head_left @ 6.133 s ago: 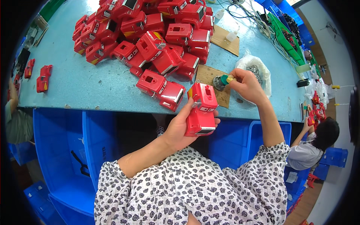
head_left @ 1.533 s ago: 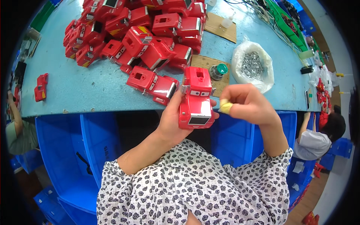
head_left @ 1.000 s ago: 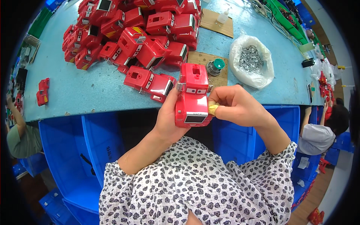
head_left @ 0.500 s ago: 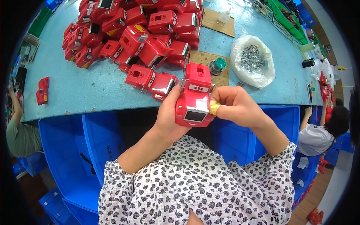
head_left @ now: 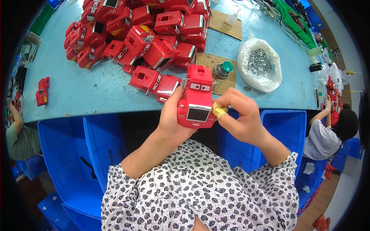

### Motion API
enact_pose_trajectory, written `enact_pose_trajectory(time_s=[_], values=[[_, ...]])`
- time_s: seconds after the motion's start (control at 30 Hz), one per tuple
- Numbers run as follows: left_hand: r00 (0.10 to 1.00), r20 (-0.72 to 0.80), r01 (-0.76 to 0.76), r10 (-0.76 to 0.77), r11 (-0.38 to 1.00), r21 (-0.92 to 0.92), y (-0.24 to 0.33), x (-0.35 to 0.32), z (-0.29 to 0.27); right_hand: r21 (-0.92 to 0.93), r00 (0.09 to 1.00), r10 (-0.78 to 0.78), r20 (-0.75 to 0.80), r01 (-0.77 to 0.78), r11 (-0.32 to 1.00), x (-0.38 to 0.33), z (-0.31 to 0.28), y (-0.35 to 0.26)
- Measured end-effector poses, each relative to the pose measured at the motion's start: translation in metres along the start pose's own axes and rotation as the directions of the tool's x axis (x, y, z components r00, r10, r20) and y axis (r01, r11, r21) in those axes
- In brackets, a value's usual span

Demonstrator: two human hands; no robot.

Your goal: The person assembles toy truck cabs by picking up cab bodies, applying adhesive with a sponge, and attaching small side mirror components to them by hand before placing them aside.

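Truck [head_left: 196, 98], red, held in left hand [head_left: 170, 117], right hand [head_left: 243, 119] beside its front.

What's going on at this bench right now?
The person's left hand holds a red toy truck body, its dark grille toward the wearer. The right hand, with yellow material at its fingertips, is at the truck's right side. On the blue table, similar truck bodies lie piled; right of them are a green-topped jar on cardboard and a white bag of silvery parts.
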State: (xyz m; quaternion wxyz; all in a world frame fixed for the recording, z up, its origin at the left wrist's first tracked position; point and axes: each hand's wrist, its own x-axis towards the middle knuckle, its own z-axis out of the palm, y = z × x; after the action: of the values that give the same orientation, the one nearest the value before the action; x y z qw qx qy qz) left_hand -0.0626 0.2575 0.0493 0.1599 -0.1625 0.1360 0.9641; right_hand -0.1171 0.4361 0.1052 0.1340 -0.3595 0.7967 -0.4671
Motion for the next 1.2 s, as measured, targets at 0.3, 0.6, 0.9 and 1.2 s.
enact_pose_trajectory(time_s=[0.3,0.6,0.9,1.2], values=[[0.998,0.037,0.062,-0.059,0.994,-0.085,-0.002,0.000,0.006,-0.091,0.935,-0.314,-0.163,0.302,0.949,-0.007,0.008,0.026],[1.000,-0.014,0.009,-0.010,0.998,-0.055,-0.007,0.003,0.001,-0.212,0.900,-0.406,-0.157,0.371,0.904,-0.008,0.015,0.032],[1.000,-0.023,0.017,-0.018,0.999,-0.044,-0.012,0.002,0.002,-0.251,0.897,-0.426,-0.117,0.388,0.887,-0.013,0.011,0.032],[1.000,-0.019,0.022,-0.023,0.997,-0.080,-0.008,0.007,0.001,-0.026,0.939,-0.256,-0.231,0.257,0.966,-0.016,0.019,0.047]])
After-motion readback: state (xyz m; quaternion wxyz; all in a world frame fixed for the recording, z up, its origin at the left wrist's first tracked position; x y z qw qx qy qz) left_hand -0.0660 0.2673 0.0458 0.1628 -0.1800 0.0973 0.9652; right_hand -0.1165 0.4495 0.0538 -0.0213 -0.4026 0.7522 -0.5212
